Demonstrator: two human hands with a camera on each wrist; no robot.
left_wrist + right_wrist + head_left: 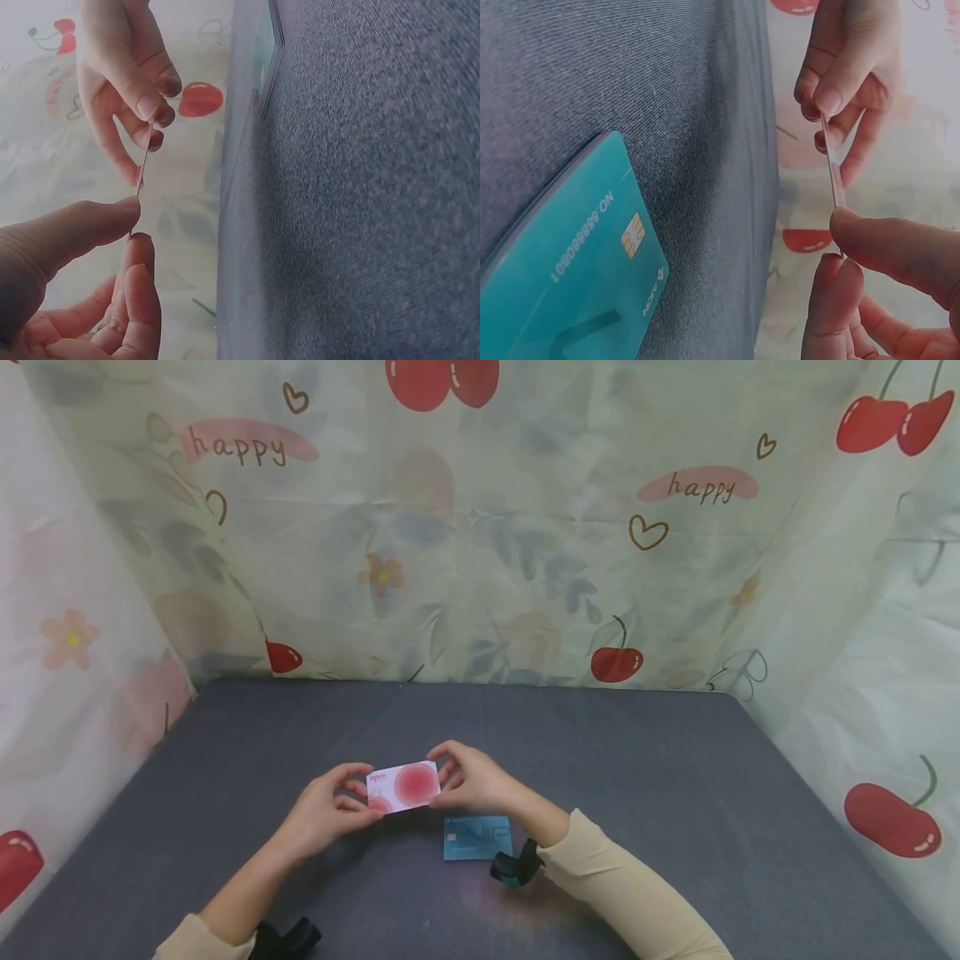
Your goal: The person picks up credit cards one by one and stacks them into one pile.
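A pink and white plastic card with red circles is held up above the dark table, its printed face toward the head camera. My left hand pinches its left end between thumb and fingers. The right end is pinched by my right hand. Both wrist views show the card edge-on, stretched between the two hands. Below my right hand lies a stack of teal cards; the top teal card carries a gold chip and a printed number.
The table has a dark grey cloth surface. Behind it hangs a pale curtain printed with cherries, hearts and flowers, and similar sheets close off both sides. Black wrist cameras sit at the cuffs of beige sleeves.
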